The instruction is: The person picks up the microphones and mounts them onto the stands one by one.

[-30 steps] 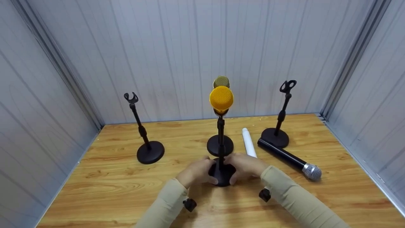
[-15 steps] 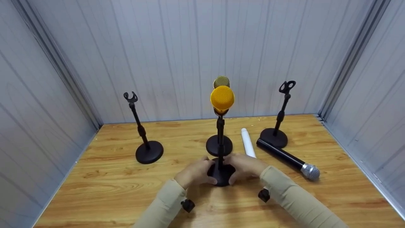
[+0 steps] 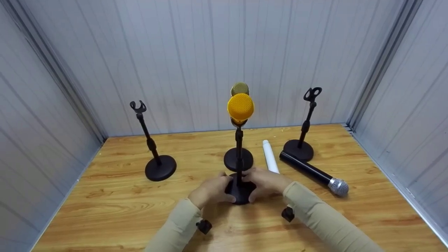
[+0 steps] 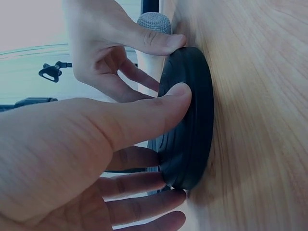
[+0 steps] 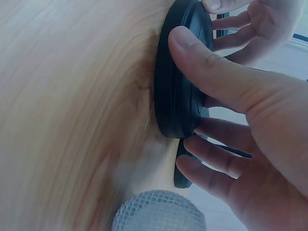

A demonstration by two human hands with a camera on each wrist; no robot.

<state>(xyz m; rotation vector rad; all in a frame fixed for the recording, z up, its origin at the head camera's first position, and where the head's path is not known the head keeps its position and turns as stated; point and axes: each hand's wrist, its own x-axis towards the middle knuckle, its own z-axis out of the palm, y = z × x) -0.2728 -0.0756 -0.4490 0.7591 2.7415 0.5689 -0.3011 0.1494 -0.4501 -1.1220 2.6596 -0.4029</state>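
My left hand and right hand hold the round black base of a microphone stand from either side. In the left wrist view, the left thumb and fingers grip the base at its rim. Across from it, in the right wrist view, the right hand has its thumb on the base's top and its fingers by the edge. The base appears to lie flat on the table. A yellow microphone sits in this stand's clip, its head facing me.
Right behind is another stand with a gold-headed microphone. Stands with bare clips are at left and right. A white microphone and a black microphone lie beside my right hand. Panel walls enclose the table.
The whole head view has shifted slightly, so everything appears a little further left. Both hands stay on the base, and the stand has not visibly moved on the table.
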